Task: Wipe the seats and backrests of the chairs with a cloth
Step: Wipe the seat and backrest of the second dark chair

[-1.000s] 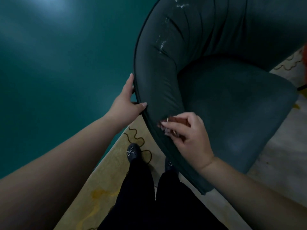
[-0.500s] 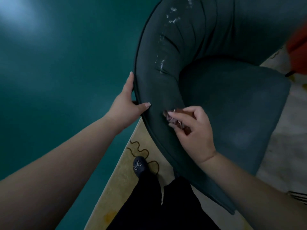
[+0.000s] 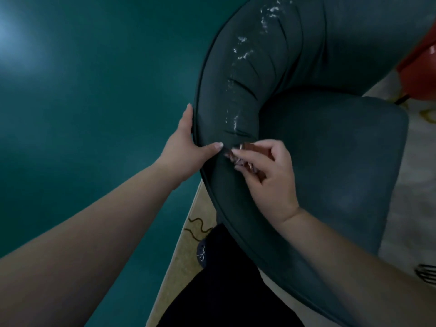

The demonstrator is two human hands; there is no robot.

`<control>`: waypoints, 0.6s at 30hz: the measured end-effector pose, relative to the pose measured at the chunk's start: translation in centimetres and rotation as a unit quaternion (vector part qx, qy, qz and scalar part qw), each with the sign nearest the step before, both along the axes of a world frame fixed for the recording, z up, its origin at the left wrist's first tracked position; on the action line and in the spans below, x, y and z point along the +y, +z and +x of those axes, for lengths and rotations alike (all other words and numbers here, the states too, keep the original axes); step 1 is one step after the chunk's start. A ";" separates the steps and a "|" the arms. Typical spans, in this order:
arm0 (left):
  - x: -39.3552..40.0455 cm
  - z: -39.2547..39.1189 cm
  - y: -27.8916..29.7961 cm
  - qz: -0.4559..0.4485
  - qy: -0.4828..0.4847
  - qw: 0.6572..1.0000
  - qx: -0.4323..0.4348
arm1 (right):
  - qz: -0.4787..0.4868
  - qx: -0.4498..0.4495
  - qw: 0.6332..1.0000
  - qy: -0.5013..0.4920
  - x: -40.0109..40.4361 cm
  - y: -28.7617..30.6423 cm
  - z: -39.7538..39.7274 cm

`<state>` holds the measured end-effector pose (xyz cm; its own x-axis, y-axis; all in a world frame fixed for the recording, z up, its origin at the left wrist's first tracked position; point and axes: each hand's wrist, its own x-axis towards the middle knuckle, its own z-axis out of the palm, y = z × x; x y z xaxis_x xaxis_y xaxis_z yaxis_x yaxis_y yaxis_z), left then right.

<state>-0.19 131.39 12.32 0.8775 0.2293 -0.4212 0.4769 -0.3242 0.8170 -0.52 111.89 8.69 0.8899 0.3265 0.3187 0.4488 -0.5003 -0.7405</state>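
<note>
A dark teal upholstered chair (image 3: pixel 330 147) with a curved backrest fills the right of the head view. White flecks (image 3: pixel 240 50) run in a line down the inside of the backrest. My left hand (image 3: pixel 186 147) grips the backrest's piped rim, thumb on the inner face and fingers behind it. My right hand (image 3: pixel 266 171) pinches a small bunched brownish cloth (image 3: pixel 245 152) and presses it against the inner backrest just below the flecks, close to my left thumb.
A dark green wall or panel (image 3: pixel 82 114) stands left of the chair. A beige patterned rug (image 3: pixel 186 256) lies underfoot, with my dark shoe (image 3: pixel 202 252) and black trousers beside the chair. A red object (image 3: pixel 422 72) sits at the far right edge.
My right hand has slid the cloth up the inner backrest toward my left thumb. The left hand has kept its hold on the rim. The view has shifted slightly.
</note>
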 end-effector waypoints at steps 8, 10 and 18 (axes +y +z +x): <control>0.2 0.4 -0.2 0.015 -0.022 1.000 0.010 | 0.031 0.029 0.998 -0.047 4.6 1.0 7.1; 0.3 0.4 -0.1 0.016 -0.025 0.999 0.012 | 0.028 0.038 0.999 -0.016 2.3 0.8 4.0; 0.2 0.5 0.0 0.017 -0.028 0.999 0.011 | 0.016 0.011 0.999 -0.031 4.6 0.0 7.7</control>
<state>0.30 131.64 12.33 0.8799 0.1942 -0.4336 0.4750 -0.3786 0.7944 7.20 116.46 8.74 0.9152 0.2597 0.3081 0.4005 -0.5031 -0.7658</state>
